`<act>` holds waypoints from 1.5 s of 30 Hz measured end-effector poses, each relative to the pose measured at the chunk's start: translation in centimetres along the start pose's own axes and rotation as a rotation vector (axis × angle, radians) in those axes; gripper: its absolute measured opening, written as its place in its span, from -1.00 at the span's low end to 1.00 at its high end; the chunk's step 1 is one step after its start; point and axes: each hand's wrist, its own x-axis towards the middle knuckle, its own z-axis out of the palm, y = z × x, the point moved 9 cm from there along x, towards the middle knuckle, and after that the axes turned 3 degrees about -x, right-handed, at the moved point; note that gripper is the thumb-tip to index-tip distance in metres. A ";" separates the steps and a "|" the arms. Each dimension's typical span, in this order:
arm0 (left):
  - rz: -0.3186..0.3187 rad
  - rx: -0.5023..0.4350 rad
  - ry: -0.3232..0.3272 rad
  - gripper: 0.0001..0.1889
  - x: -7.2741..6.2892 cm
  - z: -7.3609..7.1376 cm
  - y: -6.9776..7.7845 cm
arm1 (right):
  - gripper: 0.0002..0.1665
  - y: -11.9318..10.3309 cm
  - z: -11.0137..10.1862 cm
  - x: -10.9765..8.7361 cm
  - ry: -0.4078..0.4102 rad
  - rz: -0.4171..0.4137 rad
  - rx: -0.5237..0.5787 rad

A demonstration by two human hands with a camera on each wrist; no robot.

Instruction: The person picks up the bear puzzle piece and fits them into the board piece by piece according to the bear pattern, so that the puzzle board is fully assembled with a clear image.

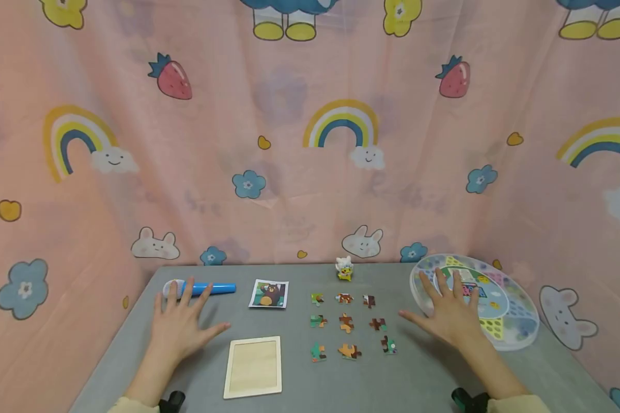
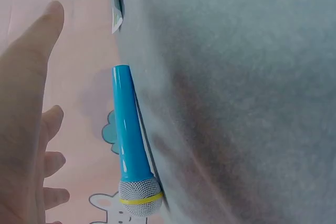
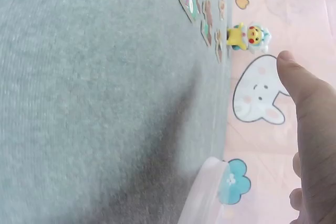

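My left hand (image 1: pixel 178 327) is held with fingers spread over the left of the grey table, overlapping the blue toy microphone (image 2: pixel 128 124) in the head view. My right hand (image 1: pixel 452 315), also spread and holding nothing, overlaps the round plastic game board (image 1: pixel 522 315) at the right. Several loose jigsaw pieces (image 1: pixel 346 323) lie in rows between the hands. Left of them sits a square wooden puzzle tray (image 1: pixel 253 367) with a raised rim. Behind the tray is a picture card (image 1: pixel 268 294) showing a brown bear.
A small yellow and white figurine (image 1: pixel 344 268) stands at the table's back edge, behind the pieces. A pink patterned curtain (image 1: pixel 289 218) hangs right behind the table (image 1: pixel 206 367) and along both sides.
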 end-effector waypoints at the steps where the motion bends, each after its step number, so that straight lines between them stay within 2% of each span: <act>1: 0.000 0.000 -0.001 0.08 0.0 -0.1 0.0 | 0.39 0.0 -0.1 0.0 0.002 -0.002 -0.005; 5: -0.010 -0.043 -0.006 0.09 0.1 -0.2 -0.1 | 0.38 0.0 -0.5 0.2 0.000 -0.010 0.005; 9: -0.059 -0.180 -0.022 0.13 -0.2 -0.2 -0.7 | 0.35 -1.0 -0.5 0.3 0.016 -0.039 0.114; 13: -0.102 -0.306 -0.047 0.15 -1.0 0.0 -0.9 | 0.31 -2.7 -0.5 0.5 0.043 -0.079 0.227; 19: -0.136 -0.431 -0.068 0.14 -2.7 -0.1 0.1 | 0.22 -5.6 -0.2 1.1 0.086 -0.134 0.376; 23: -0.156 -0.517 -0.126 0.13 -3.9 0.2 1.2 | 0.14 -7.4 0.1 1.6 0.102 -0.158 0.476; 29: -0.130 -0.618 -0.236 0.15 -5.6 1.7 2.7 | 0.03 -9.7 1.3 2.5 0.091 -0.170 0.569; 34: -0.108 -0.650 -0.394 0.22 -6.6 4.0 3.7 | -0.12 -12.0 2.4 3.4 0.084 -0.200 0.603; 37: -0.094 -0.681 -0.480 0.26 -7.0 5.1 4.1 | -0.23 -13.5 3.1 4.0 0.045 -0.231 0.647; 42: -0.026 -0.743 -0.510 0.31 -7.3 5.8 4.5 | -0.37 -15.9 3.8 4.7 -0.029 -0.277 0.697; 45: -0.018 -0.748 -0.511 0.33 -7.2 6.2 4.4 | -0.41 -16.9 3.8 5.2 -0.044 -0.292 0.712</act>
